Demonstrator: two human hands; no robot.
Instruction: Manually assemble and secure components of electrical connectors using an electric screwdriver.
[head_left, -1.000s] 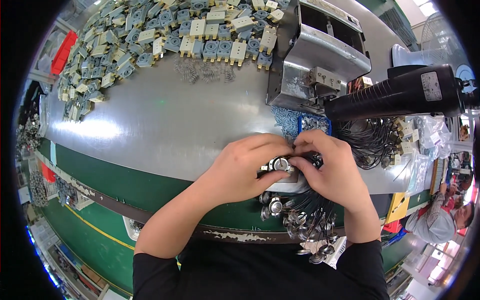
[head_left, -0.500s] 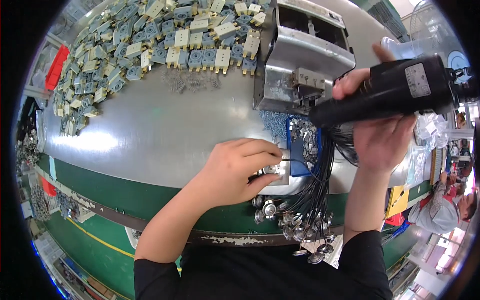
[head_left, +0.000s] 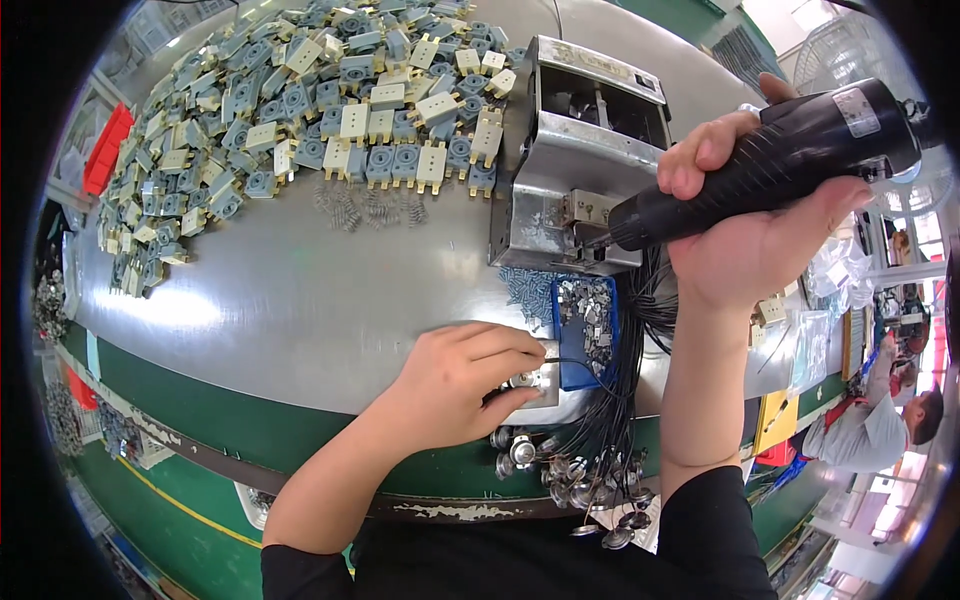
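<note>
My right hand [head_left: 745, 235] is closed around a black electric screwdriver [head_left: 775, 150]. Its tip points left and down at the small outlet block on the front of a metal box-like machine [head_left: 550, 150], probably a screw feeder. Low on the steel table, my left hand [head_left: 455, 380] pinches a small round metal part with a black cable [head_left: 522, 381], set against a small metal plate [head_left: 549, 378]. My fingers partly cover that part. Beside the plate lies a blue tray [head_left: 572, 345] of small metal pieces, with loose bluish screws [head_left: 524, 293] just left of it.
A big pile of grey and cream plug-like housings [head_left: 380, 95] covers the back left, with loose springs [head_left: 375, 207] before it. Black cables [head_left: 620, 375] with round metal ends [head_left: 575, 480] hang over the front edge. Another person [head_left: 870, 430] sits far right.
The screwdriver's front end has come down and left to the machine's outlet block. My left hand still pinches the metal part. The whole view has shifted slightly.
</note>
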